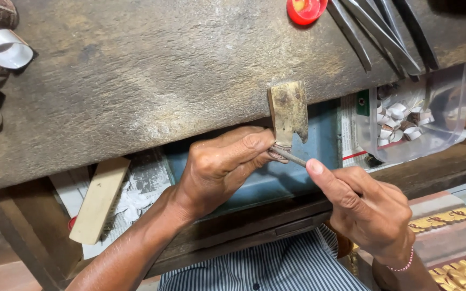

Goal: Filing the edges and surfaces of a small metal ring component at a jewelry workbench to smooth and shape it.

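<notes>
Your left hand (219,164) is curled, its fingertips pinching a small ring (280,151) against the lower end of a worn wooden peg (288,110) that sticks out from the edge of the workbench (136,81). The ring is a thin, dull grey-brown band, mostly hidden by your fingers. Your right hand (368,207) is closed around one slim metal file (289,157), forefinger stretched along it, the tip of the file touching the ring.

The peg is a single flat block, stained dark and chipped at its lower right corner. Just beyond it, below the bench, one clear plastic bag (438,116) holds many small metal rings, too jumbled to count. On the bench top lie about four dark metal tools (384,32), one red cap (304,9), and at the far left roughly five metal bands (6,48). One pale wooden block (99,199) rests under the bench to the left.
</notes>
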